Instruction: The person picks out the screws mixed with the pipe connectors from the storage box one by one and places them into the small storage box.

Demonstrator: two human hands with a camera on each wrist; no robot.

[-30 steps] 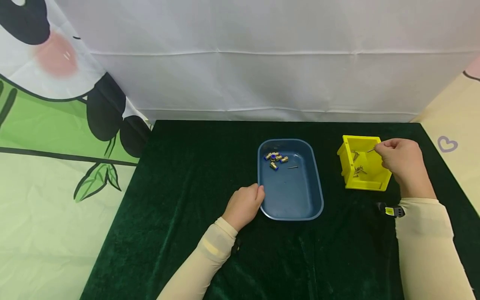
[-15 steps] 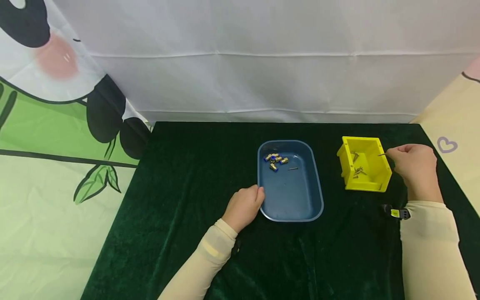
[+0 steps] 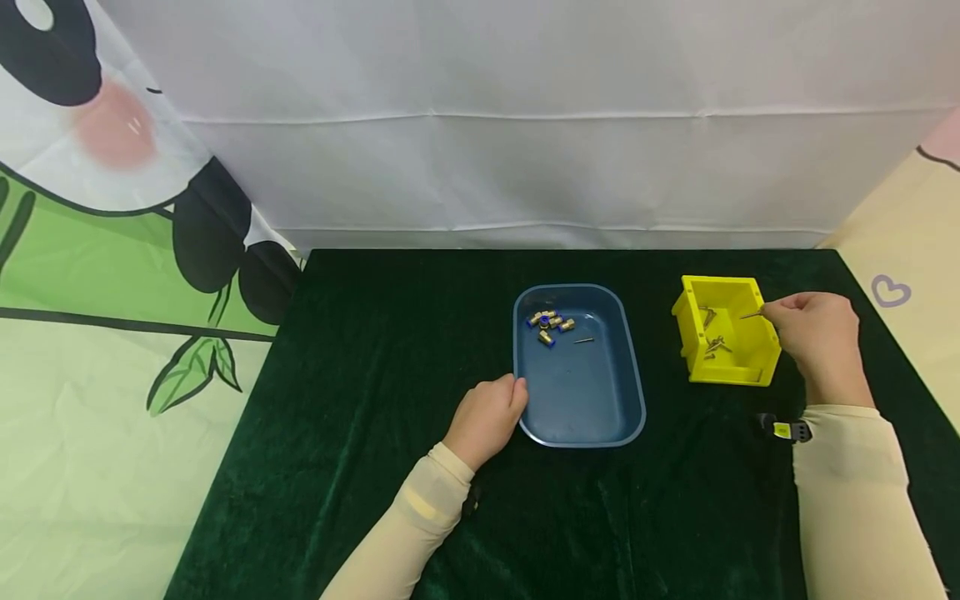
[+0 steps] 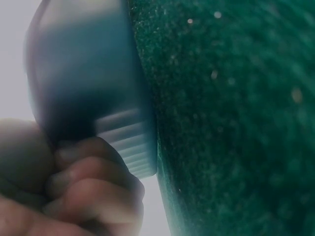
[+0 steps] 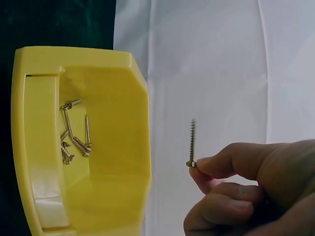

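My left hand (image 3: 486, 419) grips the left rim of a blue tray (image 3: 581, 400); in the left wrist view its curled fingers (image 4: 98, 187) lie against the tray's outer wall. Between thumb and finger my right hand (image 3: 817, 337) pinches a screw (image 5: 192, 140) by its head, the threaded shank pointing away from the fingertips. This hand hovers at the right side of a yellow bin (image 3: 738, 375). Several loose screws (image 5: 74, 130) lie on the bin's floor.
Brass fittings with blue ends (image 3: 546, 338) cluster in the tray's upper left, and a single screw (image 3: 583, 340) lies beside them. A dark green cloth (image 3: 375, 350) covers the table, with a white curtain (image 3: 525, 167) behind it.
My right hand moved right, away from over the yellow bin, then slightly back left, holding the screw throughout. My left hand keeps its grip on the tray. The head view shifted slightly.
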